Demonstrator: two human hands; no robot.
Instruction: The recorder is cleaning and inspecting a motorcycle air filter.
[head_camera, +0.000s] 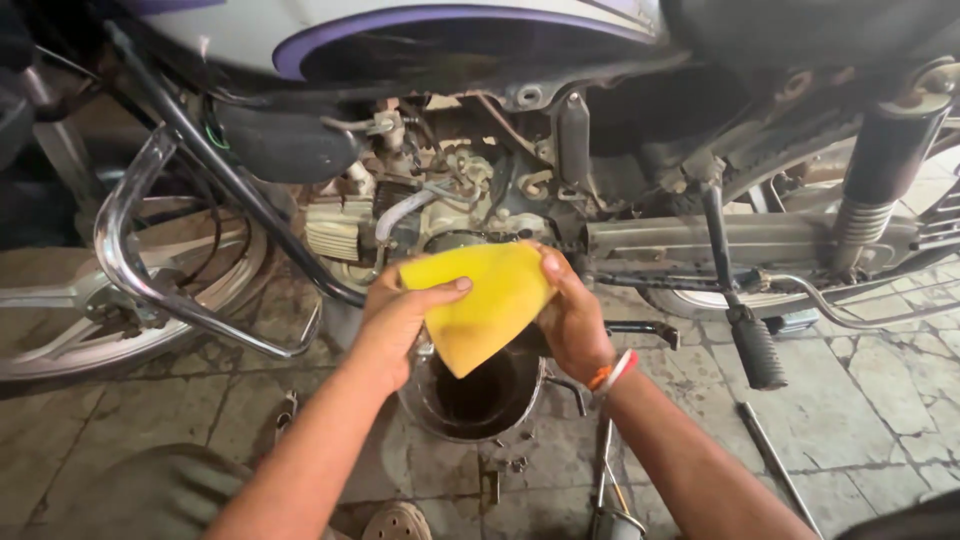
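Both of my hands hold a yellow bottle-like container (484, 300) tipped downward, its narrow end pointing at a round dark pan (480, 400) on the floor. My left hand (395, 320) grips its left side with the thumb across the top. My right hand (572, 315), with an orange and white band at the wrist, clasps the right side. The container sits just in front of the motorcycle engine (450, 200), below the purple and white fuel tank (400, 35).
A chrome crash guard (150, 270) and front wheel (60, 320) stand at the left. A kick lever with rubber footpeg (750, 340) hangs at the right, near the rear shock (880, 180). Tools and small bolts (510, 465) lie on the cracked stone floor.
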